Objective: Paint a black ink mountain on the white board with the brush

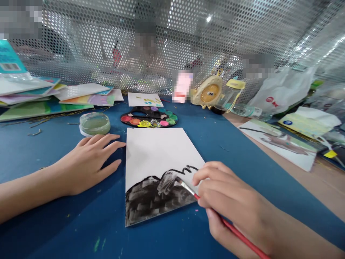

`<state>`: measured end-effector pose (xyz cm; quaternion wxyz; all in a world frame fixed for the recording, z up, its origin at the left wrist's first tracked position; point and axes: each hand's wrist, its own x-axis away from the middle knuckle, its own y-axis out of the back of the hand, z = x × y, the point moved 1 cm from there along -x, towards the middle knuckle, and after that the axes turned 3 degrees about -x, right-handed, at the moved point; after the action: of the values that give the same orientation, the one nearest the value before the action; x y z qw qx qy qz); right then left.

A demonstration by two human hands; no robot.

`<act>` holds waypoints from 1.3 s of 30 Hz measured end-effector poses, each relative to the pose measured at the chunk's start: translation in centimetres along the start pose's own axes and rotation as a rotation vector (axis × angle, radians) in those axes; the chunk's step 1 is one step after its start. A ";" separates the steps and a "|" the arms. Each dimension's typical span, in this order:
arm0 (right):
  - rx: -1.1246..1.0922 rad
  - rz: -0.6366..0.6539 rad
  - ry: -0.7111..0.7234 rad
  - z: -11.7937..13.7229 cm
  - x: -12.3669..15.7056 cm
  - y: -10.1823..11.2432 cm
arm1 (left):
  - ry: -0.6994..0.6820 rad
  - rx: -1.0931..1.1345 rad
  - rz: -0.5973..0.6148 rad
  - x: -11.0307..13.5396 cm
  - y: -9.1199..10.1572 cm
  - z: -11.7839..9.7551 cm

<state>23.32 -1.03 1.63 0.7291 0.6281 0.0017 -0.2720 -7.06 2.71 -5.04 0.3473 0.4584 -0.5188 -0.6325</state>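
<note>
You're at a blue-topped table facing a perforated metal screen. Stacked painted cards sit far left. Far right: a white plastic bag and another painted sheet, lying partly off the blue surface.

Main item: a white sheet, centred in front of you, tilted slightly in view. Black-and-grey paint covers its near end, with a jagged ridge line along the top of that area.

Hands are apart. Left hand is open, resting on the table, fingertips just beside the sheet's left edge. Right hand is closed around a red-handled paintbrush, holding it low, with the bristles on the sheet at the paint's upper right.

Beyond the sheet: a round paint palette with several colours in its wells. Left of that, near your left hand, a clear jar of cloudy green water.
</note>
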 end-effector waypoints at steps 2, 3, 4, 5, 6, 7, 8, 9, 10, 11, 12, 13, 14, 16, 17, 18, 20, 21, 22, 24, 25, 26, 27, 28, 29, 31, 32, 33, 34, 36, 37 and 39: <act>-0.006 0.004 0.019 0.0 0.1 0.0 | 0.000 -0.003 -0.005 0.0 0.0 0.0; -0.005 0.026 0.038 0.0 0.1 0.0 | -0.003 -0.002 -0.009 0.0 0.0 0.0; -0.002 0.046 0.050 0.1 0.1 0.0 | -0.005 -0.001 -0.013 0.0 -0.1 0.0; 0.005 0.052 0.047 0.1 0.1 0.0 | -0.004 0.001 -0.017 0.0 -0.1 -0.1; 0.011 0.045 0.031 0.0 0.1 0.1 | -0.001 0.002 -0.016 0.0 -0.1 -0.1; 0.013 0.033 0.009 0.0 0.1 0.1 | 0.002 0.002 -0.012 -0.1 -0.1 -0.1; 0.010 0.022 -0.002 0.0 0.1 0.1 | 0.005 0.001 -0.007 0.0 0.0 -0.1; 0.005 0.021 0.010 0.0 0.1 0.2 | 0.006 -0.001 -0.003 0.0 0.0 -0.1; 0.002 0.040 0.037 0.0 0.2 0.1 | 0.005 -0.002 0.001 0.0 0.0 0.0; 0.004 0.061 0.056 0.1 0.2 0.1 | 0.006 -0.003 0.004 0.0 0.0 0.0; 0.011 0.075 0.062 0.1 0.2 0.1 | 0.006 -0.005 0.003 0.0 0.0 0.0; 0.019 0.076 0.052 0.0 0.3 0.0 | 0.006 -0.006 0.002 0.0 0.0 0.0; 0.028 0.064 0.030 0.0 0.3 0.0 | 0.007 -0.008 0.001 0.0 0.0 0.0; 0.034 0.051 0.014 -0.1 0.3 0.0 | 0.006 -0.009 -0.002 0.0 0.0 0.0; 0.033 0.057 0.033 -0.1 0.4 0.0 | 0.005 -0.009 -0.002 0.0 0.0 0.0; 0.031 0.075 0.058 0.0 0.4 0.0 | 0.004 -0.008 -0.002 -0.1 0.0 0.0; 0.041 0.085 0.063 0.0 0.4 0.0 | 0.006 -0.008 -0.003 -0.1 0.0 -0.1; 0.048 0.074 0.036 -0.1 0.4 0.1 | 0.008 -0.010 -0.002 -0.1 -0.1 -0.1; 0.055 0.057 0.006 -0.1 0.3 0.1 | 0.008 -0.012 -0.003 -0.1 -0.1 -0.1; 0.047 0.059 0.005 -0.1 0.3 0.1 | 0.006 -0.015 -0.003 -0.1 -0.1 -0.1; 0.041 0.074 0.031 -0.1 0.3 0.1 | 0.006 -0.015 -0.004 -0.1 -0.1 0.0; 0.039 0.087 0.054 0.0 0.2 0.1 | 0.004 -0.014 -0.001 -0.1 -0.1 0.0; 0.042 0.087 0.059 0.0 0.2 0.1 | -0.001 -0.011 0.011 -0.1 -0.1 0.1; 0.051 0.072 0.044 0.0 0.3 0.1 | -0.006 -0.007 0.025 -0.1 -0.1 0.2; 0.056 0.059 0.022 0.0 0.3 0.0 | -0.008 -0.006 0.037 -0.1 0.0 0.2; 0.048 0.059 0.004 0.1 0.4 -0.1 | -0.018 -0.002 0.053 -0.1 0.0 0.3; 0.041 0.071 0.007 0.1 0.4 -0.1 | -0.017 -0.002 0.047 -0.1 0.0 0.2; 0.041 0.078 0.013 0.2 0.4 -0.2 | -0.012 -0.001 0.034 -0.1 0.1 0.1; 0.045 0.073 0.010 0.2 0.4 -0.2 | -0.008 -0.001 0.022 -0.1 0.1 0.0; 0.064 0.030 -0.024 0.1 0.3 -0.2 | 0.000 0.000 0.010 -0.1 0.1 -0.1; 0.065 0.021 -0.031 0.1 0.3 -0.2 | 0.002 -0.001 0.013 -0.2 0.2 -0.2; 0.048 0.043 -0.007 0.0 0.1 -0.2 | 0.001 -0.001 0.024 -0.2 0.2 -0.1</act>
<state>23.36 -1.12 1.40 0.7195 0.6444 -0.0209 -0.2584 -6.87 2.78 -4.82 0.3553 0.4523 -0.5238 -0.6284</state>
